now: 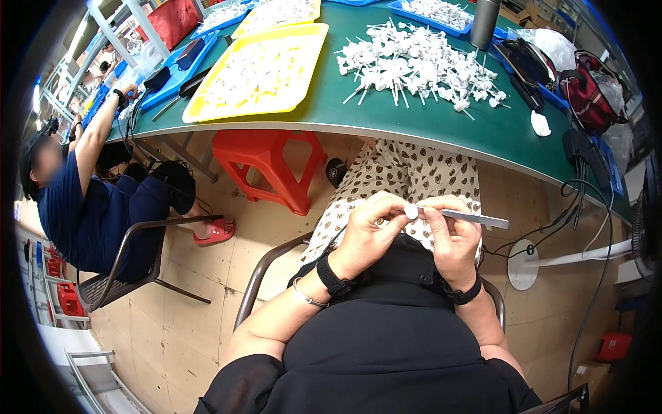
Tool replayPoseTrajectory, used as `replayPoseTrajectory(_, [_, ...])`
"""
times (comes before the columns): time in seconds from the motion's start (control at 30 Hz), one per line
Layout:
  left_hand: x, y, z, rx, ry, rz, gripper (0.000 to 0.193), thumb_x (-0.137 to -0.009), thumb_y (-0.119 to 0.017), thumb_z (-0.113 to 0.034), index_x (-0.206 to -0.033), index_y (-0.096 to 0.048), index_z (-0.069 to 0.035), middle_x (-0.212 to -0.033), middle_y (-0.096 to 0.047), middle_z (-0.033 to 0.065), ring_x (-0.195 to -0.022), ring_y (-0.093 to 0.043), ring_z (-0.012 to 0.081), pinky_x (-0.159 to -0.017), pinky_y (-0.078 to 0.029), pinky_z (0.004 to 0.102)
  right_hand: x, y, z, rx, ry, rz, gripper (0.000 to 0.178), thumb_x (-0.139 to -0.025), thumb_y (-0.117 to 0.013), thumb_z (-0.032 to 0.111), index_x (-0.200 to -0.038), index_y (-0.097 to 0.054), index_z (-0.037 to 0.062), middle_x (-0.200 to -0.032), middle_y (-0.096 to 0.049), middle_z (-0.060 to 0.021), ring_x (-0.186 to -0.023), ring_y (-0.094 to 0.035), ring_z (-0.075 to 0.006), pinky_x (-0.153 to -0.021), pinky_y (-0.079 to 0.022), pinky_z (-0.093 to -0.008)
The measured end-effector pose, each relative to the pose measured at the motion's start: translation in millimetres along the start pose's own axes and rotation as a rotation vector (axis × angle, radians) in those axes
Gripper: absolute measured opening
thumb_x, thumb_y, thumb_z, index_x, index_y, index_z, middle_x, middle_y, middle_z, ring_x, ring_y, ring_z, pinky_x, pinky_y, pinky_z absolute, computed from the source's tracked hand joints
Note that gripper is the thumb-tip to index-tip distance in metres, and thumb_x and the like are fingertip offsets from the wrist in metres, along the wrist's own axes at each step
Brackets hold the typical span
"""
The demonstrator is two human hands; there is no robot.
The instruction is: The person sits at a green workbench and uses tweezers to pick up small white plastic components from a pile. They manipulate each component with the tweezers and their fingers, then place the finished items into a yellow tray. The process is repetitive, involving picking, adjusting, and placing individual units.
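Note:
Close together above my lap, my two hands meet at a small white round piece [412, 211]. Its near face shows between my fingertips, and the rest is hidden. My left hand [372, 231] pinches this piece with thumb and fingers. In my right hand [452, 241] lies a slim, flat grey metal tool [477, 218], gripped between thumb and fingers. One end of it points out to the right, while the end by the white piece is covered by my fingers. Whether the tool touches the piece I cannot tell.
On the green table [331, 114] ahead lies a heap of white stemmed plastic parts [420, 65]. Left of it stands a yellow tray [303, 93] of small white parts. A red stool [265, 155] sits beneath. A seated co-worker [96, 200] is at left; cables [579, 186] hang at right.

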State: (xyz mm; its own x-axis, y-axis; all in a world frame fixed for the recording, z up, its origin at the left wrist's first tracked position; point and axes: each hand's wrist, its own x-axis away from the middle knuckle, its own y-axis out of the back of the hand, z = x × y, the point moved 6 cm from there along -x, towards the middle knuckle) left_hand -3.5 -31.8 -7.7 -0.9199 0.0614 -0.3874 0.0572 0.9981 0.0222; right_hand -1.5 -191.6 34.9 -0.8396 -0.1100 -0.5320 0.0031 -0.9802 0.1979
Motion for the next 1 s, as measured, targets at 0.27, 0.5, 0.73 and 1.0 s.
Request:
replayPoseTrajectory(0.27, [1, 0, -5, -0.054, -0.028, -0.002, 0.01, -0.096, -0.074, -0.003, -0.105, -0.071, -0.001, -0.097, -0.07, 0.0049, -0.088, -0.07, 0.012, -0.077, -0.057, 0.0261, -5, -1, 13, 0.149, 0.046, 0.123, 0.006, -0.096, -0.069, -0.001, -0.101, -0.072, -0.0008, -0.088, -0.07, -0.009, -0.075, -0.068, -0.0155, -0.064, -0.054, -0.0278])
replayPoseTrajectory(0.5, [-1, 2, 2, -0.038, -0.03, 0.02, 0.01, -0.095, -0.074, -0.002, -0.105, -0.071, -0.001, -0.098, -0.071, 0.0053, -0.09, -0.07, 0.0125, -0.079, -0.057, 0.0264, -4, 1, 0, -0.046, -0.124, 0.093, 0.007, -0.097, -0.068, -0.003, -0.103, -0.072, -0.0027, -0.093, -0.071, -0.0079, -0.077, -0.069, -0.0143, -0.068, -0.056, -0.0266])
replayPoseTrajectory(0.73, [-1, 3, 8, 0.034, 0.041, 0.004, 0.01, -0.095, -0.074, -0.002, -0.105, -0.071, -0.001, -0.098, -0.073, 0.0045, -0.089, -0.07, 0.0103, -0.078, -0.057, 0.0252, -3, 4, -2, -0.23, -0.151, -0.001, 0.008, -0.097, -0.069, -0.003, -0.105, -0.072, -0.0041, -0.096, -0.071, -0.0086, -0.086, -0.071, -0.0144, -0.075, -0.059, -0.0258])
replayPoseTrajectory(1.0, [-1, 3, 4, 0.006, -0.011, -0.008, 0.011, -0.095, -0.074, -0.001, -0.106, -0.071, -0.001, -0.097, -0.072, 0.004, -0.086, -0.069, 0.0099, -0.077, -0.057, 0.0251, -4, 0, 8, 0.054, 0.069, 0.093, 0.01, -0.094, -0.074, 0.002, -0.104, -0.072, 0.0022, -0.09, -0.072, -0.0089, -0.078, -0.066, -0.0196, -0.071, -0.052, -0.0307])
